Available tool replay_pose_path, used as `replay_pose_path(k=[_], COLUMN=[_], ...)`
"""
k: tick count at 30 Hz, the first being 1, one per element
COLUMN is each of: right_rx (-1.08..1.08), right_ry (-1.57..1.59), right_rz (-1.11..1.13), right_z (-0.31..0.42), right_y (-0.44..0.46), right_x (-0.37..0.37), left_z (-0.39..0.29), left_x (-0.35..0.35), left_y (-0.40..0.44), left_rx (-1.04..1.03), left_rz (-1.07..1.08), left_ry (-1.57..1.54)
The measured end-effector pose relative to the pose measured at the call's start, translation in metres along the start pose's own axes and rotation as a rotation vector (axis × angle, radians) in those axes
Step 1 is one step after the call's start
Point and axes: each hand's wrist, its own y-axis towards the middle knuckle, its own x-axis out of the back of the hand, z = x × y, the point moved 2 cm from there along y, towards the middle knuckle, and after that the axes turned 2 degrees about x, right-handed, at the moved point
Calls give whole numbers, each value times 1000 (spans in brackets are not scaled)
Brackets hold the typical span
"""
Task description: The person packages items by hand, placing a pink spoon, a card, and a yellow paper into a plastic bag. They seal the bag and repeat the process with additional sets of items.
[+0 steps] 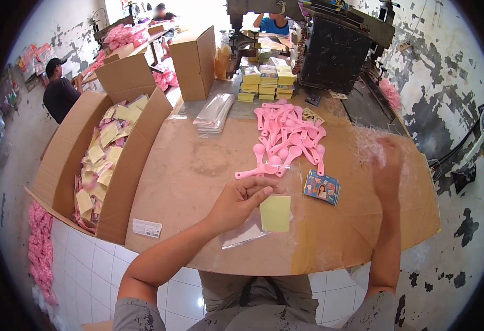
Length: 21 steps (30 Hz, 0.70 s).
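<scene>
My left hand (pixel 241 203) is closed, thumb against fingers, on the edge of a clear plastic bag (pixel 296 179) that is hard to see. Beside its fingertips is a pale yellow card (pixel 275 214); whether it lies inside the bag I cannot tell. More clear plastic bags (pixel 242 234) lie under that hand. Just beyond it, a pink measuring spoon (pixel 247 174) lies at the front of a heap of pink spoons (pixel 286 129). Out to the right, my right hand (pixel 388 165) is blurred over a tangle of clear plastic strips (pixel 367 146). Printed blue cards (pixel 322 187) lie between the hands.
An open carton (pixel 119 182) of packed yellow-and-pink pieces stands at left. Behind are a stack of clear bags (pixel 214 115), card stacks (pixel 265 83), an upright box (pixel 192 63) and a black machine (pixel 333 52). Other people work farther back.
</scene>
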Motion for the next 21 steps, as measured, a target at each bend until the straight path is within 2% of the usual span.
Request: replay_pose_path(k=[2,4,6,9,11,18,21], right_rx=[49,32,22,-180,-214,-258,-325], right_ry=[379,711,933,1260,1299,1270,1361], right_rz=[187,509,666,829,840,799,745], right_z=[49,99,137,141,137,126,123], right_y=[-3,-12,-19,-35,-36,-44,-48], right_x=[-17,-31,-39,-71,-78,-84,-88], left_z=[6,12,15,14,11,16,15], left_x=[1,4,6,8,5,7,7], left_y=[1,2,1,0,-1,0,-1], left_rx=[0,0,1,11,25,38,7], left_rz=[-23,-19,-29,-59,-74,-73,-83], left_ry=[41,69,117,153,70,80,131])
